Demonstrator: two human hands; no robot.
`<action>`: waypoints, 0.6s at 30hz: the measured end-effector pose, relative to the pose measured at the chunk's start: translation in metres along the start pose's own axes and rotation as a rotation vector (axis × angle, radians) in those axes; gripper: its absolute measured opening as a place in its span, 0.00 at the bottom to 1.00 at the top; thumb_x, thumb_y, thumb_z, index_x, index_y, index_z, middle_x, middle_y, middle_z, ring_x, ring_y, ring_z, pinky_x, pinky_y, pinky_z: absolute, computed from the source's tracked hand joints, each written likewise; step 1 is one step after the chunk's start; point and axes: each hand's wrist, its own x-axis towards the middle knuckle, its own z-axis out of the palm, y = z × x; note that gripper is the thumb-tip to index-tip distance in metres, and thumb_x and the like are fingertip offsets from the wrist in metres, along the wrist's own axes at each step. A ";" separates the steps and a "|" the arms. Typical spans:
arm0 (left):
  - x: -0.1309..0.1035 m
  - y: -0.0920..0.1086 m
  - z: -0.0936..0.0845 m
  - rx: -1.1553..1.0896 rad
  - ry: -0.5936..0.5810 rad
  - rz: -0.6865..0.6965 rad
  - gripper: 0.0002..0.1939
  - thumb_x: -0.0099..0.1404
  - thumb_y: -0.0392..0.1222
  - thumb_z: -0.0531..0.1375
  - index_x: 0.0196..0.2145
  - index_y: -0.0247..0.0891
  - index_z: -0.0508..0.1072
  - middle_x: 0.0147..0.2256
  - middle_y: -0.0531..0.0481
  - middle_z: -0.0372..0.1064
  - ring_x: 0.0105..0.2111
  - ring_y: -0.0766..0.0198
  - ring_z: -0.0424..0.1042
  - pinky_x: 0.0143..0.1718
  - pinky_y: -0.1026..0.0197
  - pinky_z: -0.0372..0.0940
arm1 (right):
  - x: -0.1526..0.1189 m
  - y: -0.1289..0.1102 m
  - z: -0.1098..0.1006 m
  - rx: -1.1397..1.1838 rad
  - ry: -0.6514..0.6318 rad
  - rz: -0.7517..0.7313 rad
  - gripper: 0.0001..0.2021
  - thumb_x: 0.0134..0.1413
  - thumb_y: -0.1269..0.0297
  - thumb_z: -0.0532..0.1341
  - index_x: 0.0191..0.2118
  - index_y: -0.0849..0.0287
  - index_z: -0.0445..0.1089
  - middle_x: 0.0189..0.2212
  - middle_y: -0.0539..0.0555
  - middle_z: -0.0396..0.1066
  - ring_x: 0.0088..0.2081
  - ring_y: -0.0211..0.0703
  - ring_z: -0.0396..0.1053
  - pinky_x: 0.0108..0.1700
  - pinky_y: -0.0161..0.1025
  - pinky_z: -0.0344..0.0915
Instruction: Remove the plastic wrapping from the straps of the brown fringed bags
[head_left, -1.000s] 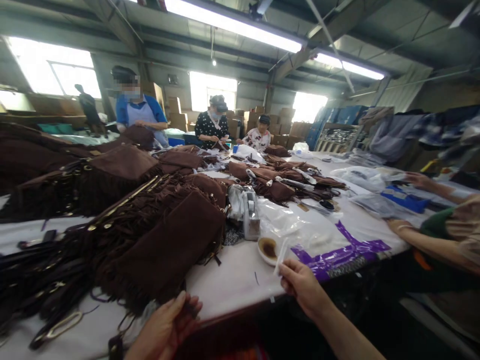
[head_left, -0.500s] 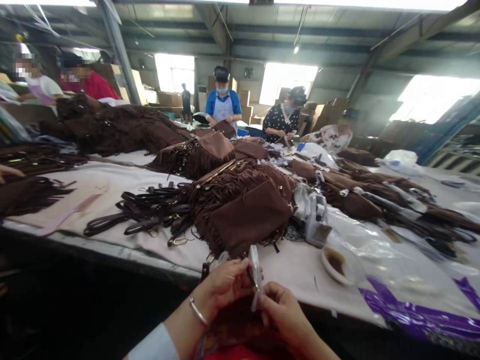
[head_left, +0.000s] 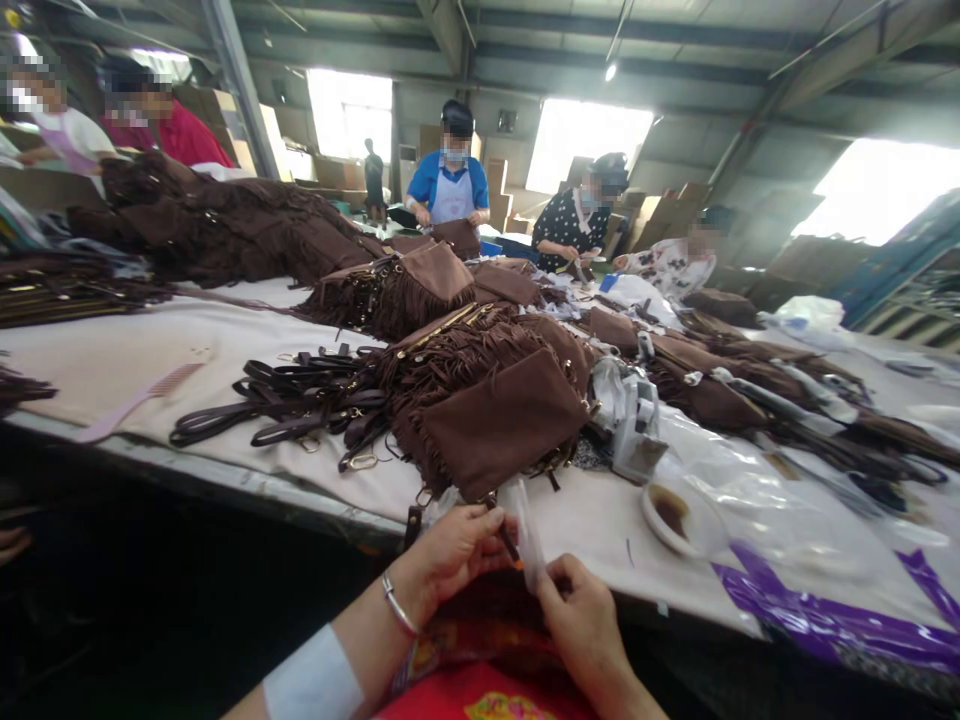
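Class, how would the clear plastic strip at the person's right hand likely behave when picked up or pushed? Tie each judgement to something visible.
The clear plastic strip is probably light, looking thin and see-through. That thinness suggests it would bend if pushed. Yet it may keep some shape, since it stands up without drooping from where the right hand pinches it.

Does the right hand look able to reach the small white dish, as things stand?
Probably yes: the right hand is near the small white dish, with only pale cloth showing between them. It appears to pinch a clear plastic strip, which might hinder grasping.
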 end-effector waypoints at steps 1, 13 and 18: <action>-0.001 0.000 -0.001 -0.005 -0.008 0.001 0.09 0.60 0.40 0.66 0.34 0.32 0.73 0.42 0.38 0.73 0.42 0.53 0.74 0.42 0.53 0.69 | 0.001 0.001 0.001 -0.002 0.016 0.006 0.12 0.52 0.59 0.59 0.21 0.55 0.62 0.16 0.48 0.62 0.22 0.41 0.60 0.27 0.37 0.55; 0.001 -0.003 0.007 0.046 0.021 0.005 0.09 0.59 0.41 0.66 0.33 0.32 0.73 0.33 0.44 0.73 0.36 0.57 0.74 0.42 0.54 0.67 | -0.010 -0.005 -0.004 0.200 -0.179 -0.241 0.11 0.58 0.60 0.57 0.26 0.58 0.64 0.23 0.50 0.66 0.27 0.40 0.62 0.32 0.34 0.59; 0.000 -0.004 0.005 0.088 0.006 0.008 0.12 0.58 0.43 0.66 0.32 0.29 0.74 0.33 0.41 0.73 0.33 0.58 0.73 0.39 0.55 0.68 | -0.010 -0.001 0.007 0.255 -0.252 -0.092 0.13 0.56 0.57 0.58 0.25 0.58 0.63 0.19 0.48 0.64 0.22 0.38 0.61 0.26 0.34 0.57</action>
